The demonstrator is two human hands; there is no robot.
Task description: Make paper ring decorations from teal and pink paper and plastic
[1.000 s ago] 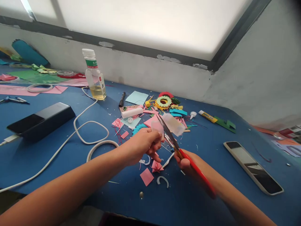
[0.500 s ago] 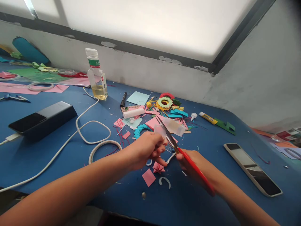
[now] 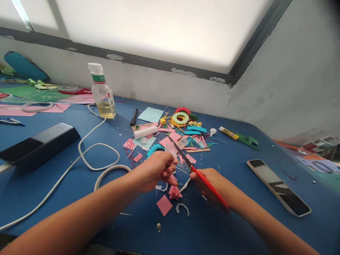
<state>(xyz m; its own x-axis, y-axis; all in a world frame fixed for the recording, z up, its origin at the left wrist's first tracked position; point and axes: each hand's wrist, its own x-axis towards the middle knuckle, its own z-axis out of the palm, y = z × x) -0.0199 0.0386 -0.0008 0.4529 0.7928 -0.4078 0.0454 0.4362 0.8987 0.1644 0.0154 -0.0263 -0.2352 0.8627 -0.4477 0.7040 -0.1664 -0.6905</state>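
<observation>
My left hand point(image 3: 162, 168) pinches a translucent piece of plastic point(image 3: 170, 148) between thumb and fingers. My right hand point(image 3: 211, 182) is wrapped round the red handles of a pair of scissors point(image 3: 204, 182). The blades point away to the upper left and lie against the right side of the plastic, looking almost closed. More translucent plastic point(image 3: 182, 142) shows beyond the blades; whether it joins the held piece I cannot tell. Below my left hand lie a folded pink paper star point(image 3: 175, 192), a pink paper square point(image 3: 164, 205) and a curved white strip point(image 3: 182, 209).
Paper scraps and folded paper rings point(image 3: 181, 119) are heaped behind my hands. A bottle of yellowish liquid point(image 3: 106, 108), a power bank point(image 3: 39, 143), a white cable point(image 3: 81, 141) and a tape roll point(image 3: 99, 179) are leftward. A phone point(image 3: 278, 187) and glue stick point(image 3: 228, 132) lie right.
The view has shifted, so most things sit a little further left. The translucent plastic beyond the blades reaches less far right than before. Both hands keep their holds.
</observation>
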